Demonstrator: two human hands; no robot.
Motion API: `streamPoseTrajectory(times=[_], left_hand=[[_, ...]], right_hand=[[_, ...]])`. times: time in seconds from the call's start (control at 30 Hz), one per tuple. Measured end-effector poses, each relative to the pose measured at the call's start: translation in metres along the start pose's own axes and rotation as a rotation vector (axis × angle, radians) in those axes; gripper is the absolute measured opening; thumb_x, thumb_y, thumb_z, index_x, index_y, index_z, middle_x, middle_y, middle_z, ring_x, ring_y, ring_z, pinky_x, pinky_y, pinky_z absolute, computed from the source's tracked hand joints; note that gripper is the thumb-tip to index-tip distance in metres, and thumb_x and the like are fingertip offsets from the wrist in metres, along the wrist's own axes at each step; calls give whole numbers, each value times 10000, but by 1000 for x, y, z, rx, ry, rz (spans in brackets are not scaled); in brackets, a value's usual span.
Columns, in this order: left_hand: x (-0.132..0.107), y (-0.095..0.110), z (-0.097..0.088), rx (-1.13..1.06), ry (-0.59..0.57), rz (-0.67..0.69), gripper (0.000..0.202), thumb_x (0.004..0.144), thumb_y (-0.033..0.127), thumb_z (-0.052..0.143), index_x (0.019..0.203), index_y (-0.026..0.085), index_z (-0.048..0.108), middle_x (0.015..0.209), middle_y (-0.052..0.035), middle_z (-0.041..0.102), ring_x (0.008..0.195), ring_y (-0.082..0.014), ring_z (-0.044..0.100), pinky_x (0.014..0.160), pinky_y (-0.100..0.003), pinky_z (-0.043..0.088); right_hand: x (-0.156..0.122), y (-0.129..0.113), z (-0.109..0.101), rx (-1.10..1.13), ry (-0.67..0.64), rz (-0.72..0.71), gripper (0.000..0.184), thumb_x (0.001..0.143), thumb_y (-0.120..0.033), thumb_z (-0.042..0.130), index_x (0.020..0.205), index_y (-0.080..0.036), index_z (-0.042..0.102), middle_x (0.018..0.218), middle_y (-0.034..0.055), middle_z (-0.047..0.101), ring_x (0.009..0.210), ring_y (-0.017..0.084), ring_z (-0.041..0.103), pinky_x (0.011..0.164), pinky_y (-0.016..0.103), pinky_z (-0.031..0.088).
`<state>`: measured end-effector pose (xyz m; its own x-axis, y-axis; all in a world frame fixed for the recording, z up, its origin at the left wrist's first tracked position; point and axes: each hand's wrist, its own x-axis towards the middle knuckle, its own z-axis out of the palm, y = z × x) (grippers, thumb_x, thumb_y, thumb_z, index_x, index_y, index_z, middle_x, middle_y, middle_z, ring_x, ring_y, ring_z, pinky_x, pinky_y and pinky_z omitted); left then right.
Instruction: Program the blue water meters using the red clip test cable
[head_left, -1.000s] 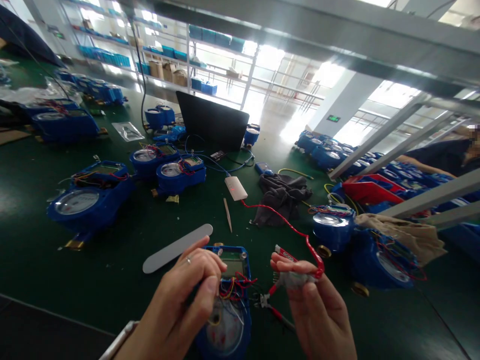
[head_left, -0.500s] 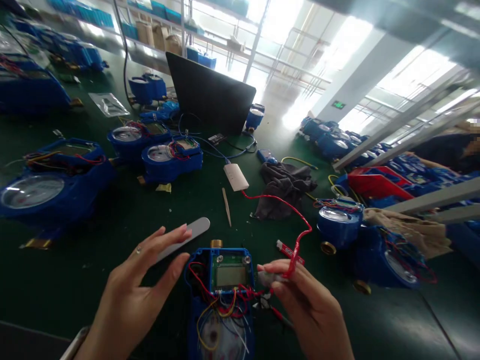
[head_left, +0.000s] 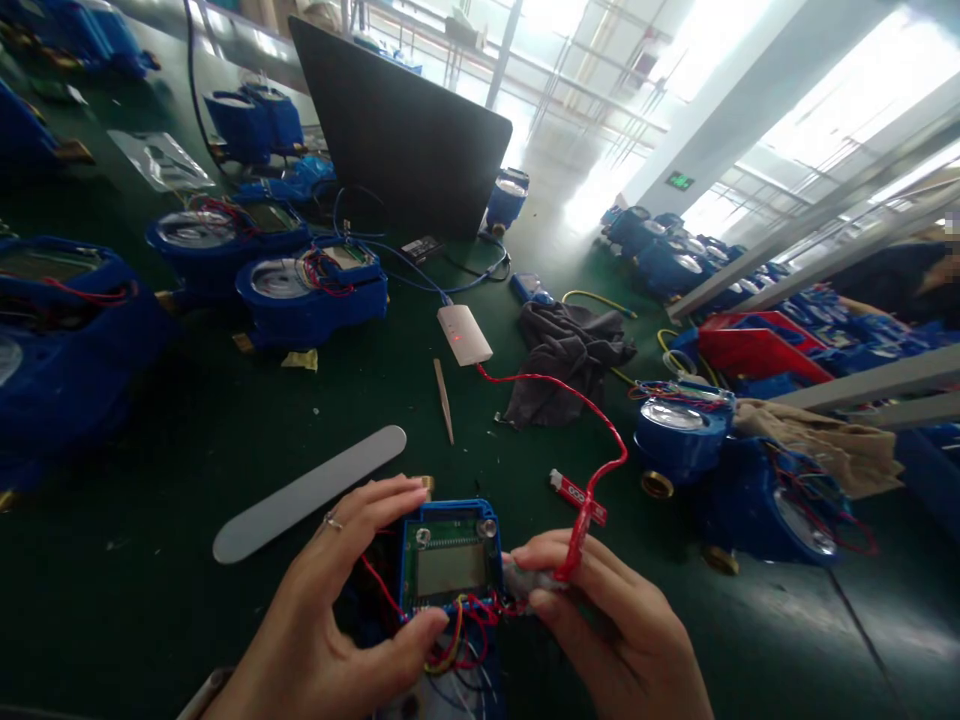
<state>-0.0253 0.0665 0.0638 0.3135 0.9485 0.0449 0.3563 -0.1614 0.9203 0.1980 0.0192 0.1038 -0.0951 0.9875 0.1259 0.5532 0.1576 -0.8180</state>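
Observation:
A blue water meter (head_left: pixel 450 560) with an open top, a green display board and loose coloured wires lies at the near edge of the green table. My left hand (head_left: pixel 337 610) grips its left side, fingers over the top corner and thumb under the board. My right hand (head_left: pixel 607 620) pinches a small grey connector (head_left: pixel 525 580) at the meter's right side. From that connector a red cable (head_left: pixel 592 480) runs up to a white box (head_left: pixel 465 334) with a red light.
A long grey flat strip (head_left: pixel 307 492) lies left of the meter, a thin wooden stick (head_left: pixel 443 400) beyond it. Dark cloth (head_left: pixel 562 360), a laptop (head_left: pixel 397 130) and several blue meters (head_left: pixel 307 290) crowd the table. Another person's arm (head_left: pixel 900 285) is at far right.
My left hand came from hovering open beside the meter to gripping its left side. The right hand kept its hold on the connector, and the view dipped closer to the table.

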Motion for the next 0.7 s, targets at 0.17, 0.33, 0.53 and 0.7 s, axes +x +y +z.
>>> streamPoseTrajectory(times=[0.17, 0.33, 0.53, 0.7], left_hand=[[1, 1, 1, -20, 20, -4, 492, 781, 279, 683, 1247, 387, 570, 1343, 51, 601, 1260, -206, 564, 1091, -344, 462], [3, 3, 1, -54, 24, -8, 509, 756, 239, 684, 1220, 418, 574, 1287, 90, 618, 1226, -161, 584, 1064, -260, 466], [4, 4, 2, -90, 22, -22, 507, 746, 229, 691, 1196, 436, 583, 1265, 105, 614, 1198, -140, 594, 1048, -232, 464], [3, 2, 2, -150, 34, -38, 484, 732, 217, 710, 1172, 399, 623, 1243, 73, 632, 1187, -164, 601, 1034, -247, 478]], right_hand=[[1, -1, 0, -14, 5, 12, 208, 920, -147, 607, 1066, -284, 663, 956, -34, 707, 798, 108, 700, 690, 151, 556], [3, 0, -1, -26, 3, 9, 213, 909, -129, 613, 1058, -273, 665, 959, -24, 718, 796, 114, 708, 679, 147, 560], [7, -2, 0, -26, -1, 0, 215, 897, -97, 615, 1038, -251, 669, 953, -22, 722, 751, 102, 714, 656, 132, 568], [9, -7, -1, -25, -9, 2, 216, 881, -72, 622, 1008, -234, 688, 938, -23, 722, 697, 77, 704, 634, 103, 563]])
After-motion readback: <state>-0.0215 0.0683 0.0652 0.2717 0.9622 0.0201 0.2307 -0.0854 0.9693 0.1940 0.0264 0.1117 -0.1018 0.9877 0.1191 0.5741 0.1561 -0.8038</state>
